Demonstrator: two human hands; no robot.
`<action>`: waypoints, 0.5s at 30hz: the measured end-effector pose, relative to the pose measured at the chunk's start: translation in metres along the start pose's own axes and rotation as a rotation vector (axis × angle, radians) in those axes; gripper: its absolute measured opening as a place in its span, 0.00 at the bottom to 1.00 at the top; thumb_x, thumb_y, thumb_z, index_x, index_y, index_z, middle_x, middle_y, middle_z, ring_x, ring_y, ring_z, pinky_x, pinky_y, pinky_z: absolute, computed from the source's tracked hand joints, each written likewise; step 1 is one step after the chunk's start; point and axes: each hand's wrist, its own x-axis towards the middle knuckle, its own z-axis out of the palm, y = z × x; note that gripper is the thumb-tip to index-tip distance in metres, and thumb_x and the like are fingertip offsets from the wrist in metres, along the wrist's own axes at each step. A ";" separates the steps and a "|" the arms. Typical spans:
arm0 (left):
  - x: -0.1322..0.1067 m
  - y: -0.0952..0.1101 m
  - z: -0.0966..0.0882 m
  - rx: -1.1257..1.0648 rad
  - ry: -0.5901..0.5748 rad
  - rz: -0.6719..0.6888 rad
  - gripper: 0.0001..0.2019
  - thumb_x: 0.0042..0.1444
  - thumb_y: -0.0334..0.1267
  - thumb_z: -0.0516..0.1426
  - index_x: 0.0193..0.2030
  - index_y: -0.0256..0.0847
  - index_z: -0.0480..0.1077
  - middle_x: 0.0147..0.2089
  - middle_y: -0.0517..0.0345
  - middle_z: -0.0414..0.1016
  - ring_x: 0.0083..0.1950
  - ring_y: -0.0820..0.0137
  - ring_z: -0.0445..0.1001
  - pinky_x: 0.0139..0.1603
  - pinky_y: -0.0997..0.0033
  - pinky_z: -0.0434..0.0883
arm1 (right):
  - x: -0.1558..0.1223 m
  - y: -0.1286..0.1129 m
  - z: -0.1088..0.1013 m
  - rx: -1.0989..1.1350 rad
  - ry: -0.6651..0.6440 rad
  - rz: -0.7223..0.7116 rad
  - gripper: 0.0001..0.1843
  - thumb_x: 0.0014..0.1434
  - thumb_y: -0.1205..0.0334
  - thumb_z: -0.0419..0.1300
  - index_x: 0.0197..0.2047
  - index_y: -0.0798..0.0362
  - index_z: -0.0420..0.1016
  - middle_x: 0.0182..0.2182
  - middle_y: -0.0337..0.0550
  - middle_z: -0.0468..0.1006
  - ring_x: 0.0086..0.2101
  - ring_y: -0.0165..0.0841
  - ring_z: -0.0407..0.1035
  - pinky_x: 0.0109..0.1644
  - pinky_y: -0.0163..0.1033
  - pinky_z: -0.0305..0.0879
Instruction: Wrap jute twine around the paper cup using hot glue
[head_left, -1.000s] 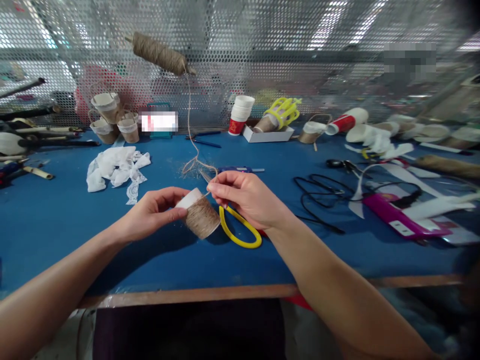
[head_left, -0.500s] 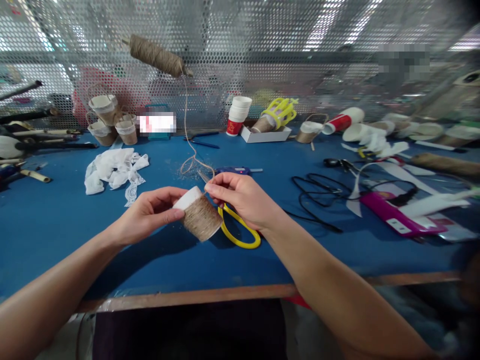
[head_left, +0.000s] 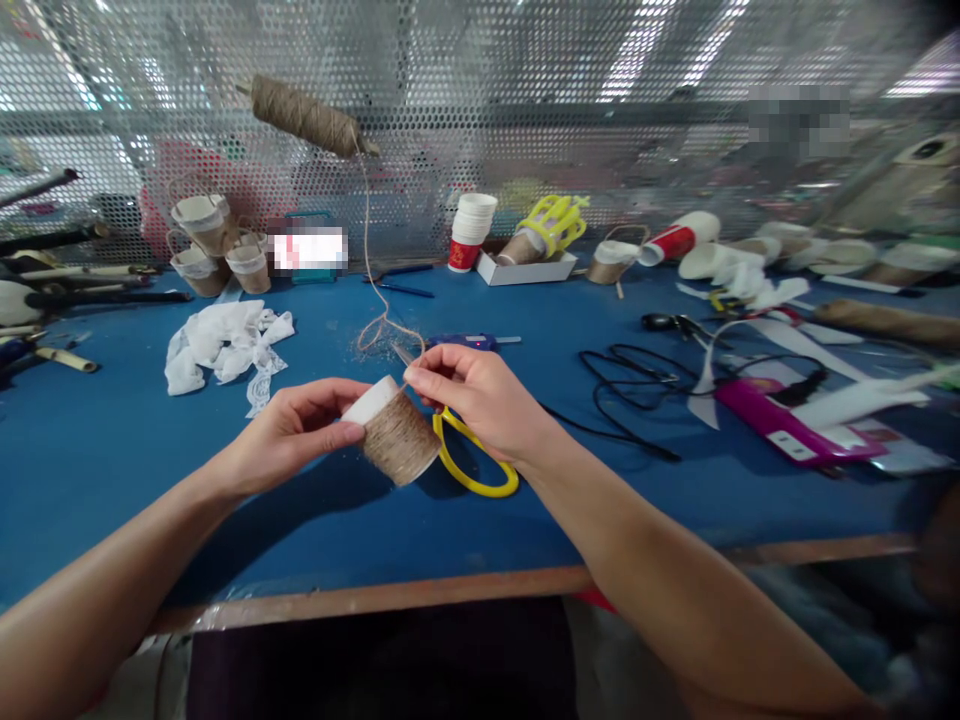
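Note:
Tilted between my hands is a white paper cup wrapped in brown twine, with a bare white band at one end. My left hand grips that bare end, thumb on the near side. My right hand pinches the twine close against the cup's upper side. From there the strand loops over the table and rises to a twine spool hanging at the mesh. Yellow-handled scissors lie beneath my right hand, which hides part of them. A blue glue gun lies just behind.
White lace is heaped at the left, before several twine-covered baskets. Stacked paper cups and a white box stand along the mesh. Black cable and a magenta power strip lie at the right.
The whole view has shifted slightly left. Both hands keep their hold on the cup and the twine, with hardly any movement between them.

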 end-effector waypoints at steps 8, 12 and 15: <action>-0.001 0.001 0.000 0.033 0.003 0.016 0.13 0.50 0.29 0.59 0.44 0.40 0.71 0.40 0.56 0.75 0.38 0.74 0.71 0.40 0.79 0.69 | 0.001 0.006 0.001 -0.031 -0.031 0.001 0.07 0.49 0.60 0.59 0.28 0.56 0.68 0.23 0.35 0.67 0.24 0.24 0.60 0.29 0.34 0.57; -0.002 0.002 0.000 0.032 0.014 0.026 0.12 0.50 0.29 0.59 0.43 0.41 0.71 0.39 0.57 0.75 0.37 0.75 0.71 0.40 0.80 0.69 | 0.000 0.006 0.001 -0.068 -0.051 0.011 0.08 0.50 0.59 0.58 0.28 0.56 0.68 0.24 0.36 0.68 0.25 0.25 0.61 0.29 0.34 0.57; -0.003 0.002 0.000 0.036 0.020 0.033 0.12 0.50 0.29 0.59 0.43 0.41 0.72 0.39 0.57 0.75 0.37 0.74 0.71 0.40 0.79 0.69 | 0.000 0.006 0.002 -0.115 -0.061 0.015 0.09 0.52 0.58 0.56 0.29 0.55 0.67 0.25 0.37 0.67 0.26 0.26 0.61 0.30 0.34 0.57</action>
